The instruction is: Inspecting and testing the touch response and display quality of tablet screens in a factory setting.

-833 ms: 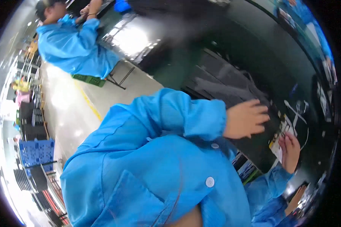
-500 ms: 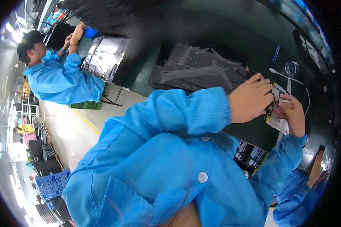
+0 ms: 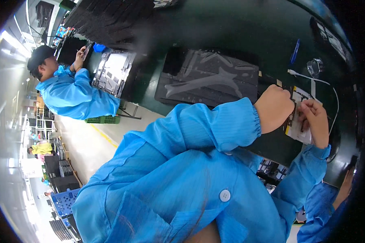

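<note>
My left hand [image 3: 275,108] is closed, its fingers curled at the left edge of a white card [image 3: 300,135] with a yellow border. Whatever it may hold is hidden beneath the fingers. Bent over the right side of the same card, my right hand [image 3: 316,121] has its thumb and fingers drawn together. Small dark strip-like pieces [image 3: 293,111] show on the card between the two hands. Anything in the right fingertips is too small to name. Left of my left hand lies a flat black panel [image 3: 207,81] with wrinkled clear film on it.
Beyond my right hand are a white cable [image 3: 312,77], a blue pen [image 3: 296,52] and a crumpled clear piece [image 3: 314,67] on the dark green table [image 3: 231,34]. A co-worker in blue [image 3: 77,93] sits at left by a silver panel [image 3: 115,69]; another person's sleeve [image 3: 318,206] shows lower right.
My left fingers, spread over the card's edge before, are now curled in. My right hand stays at the card with its fingers closer together. The whole view has shifted slightly.
</note>
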`<state>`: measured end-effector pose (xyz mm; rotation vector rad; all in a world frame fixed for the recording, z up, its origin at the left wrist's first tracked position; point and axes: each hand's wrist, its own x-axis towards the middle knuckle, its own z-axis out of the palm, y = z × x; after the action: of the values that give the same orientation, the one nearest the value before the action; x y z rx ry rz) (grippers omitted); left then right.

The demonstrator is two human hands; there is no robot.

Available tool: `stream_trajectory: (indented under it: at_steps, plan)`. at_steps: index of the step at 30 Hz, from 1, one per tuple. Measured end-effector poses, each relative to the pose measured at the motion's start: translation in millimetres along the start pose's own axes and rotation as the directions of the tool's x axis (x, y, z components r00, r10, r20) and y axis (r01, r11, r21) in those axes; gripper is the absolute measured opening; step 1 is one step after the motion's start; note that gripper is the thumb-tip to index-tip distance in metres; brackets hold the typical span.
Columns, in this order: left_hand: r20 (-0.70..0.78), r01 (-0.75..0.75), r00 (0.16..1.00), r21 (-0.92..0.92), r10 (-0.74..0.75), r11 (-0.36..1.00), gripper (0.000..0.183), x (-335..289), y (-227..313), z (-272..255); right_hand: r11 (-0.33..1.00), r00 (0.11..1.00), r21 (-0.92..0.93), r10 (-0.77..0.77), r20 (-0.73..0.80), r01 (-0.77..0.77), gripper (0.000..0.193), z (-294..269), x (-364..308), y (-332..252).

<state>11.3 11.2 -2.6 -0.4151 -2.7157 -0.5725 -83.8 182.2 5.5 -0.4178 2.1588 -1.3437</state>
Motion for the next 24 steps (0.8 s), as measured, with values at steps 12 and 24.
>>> stream_trajectory:
  at_steps: [12,24]
  plan:
    - [-0.02,0.04,0.999,0.002,-0.04,0.999,0.008,0.7,-1.1,3.6,0.998,1.0,-0.054,-0.011,0.023,0.012,0.019,2.9,-0.1,-0.7]
    - [-0.023,0.03,0.999,0.019,-0.03,0.999,0.008,-0.2,-2.3,7.8,0.99,0.999,-0.13,-0.048,-0.002,0.047,0.015,10.9,2.8,-1.0]
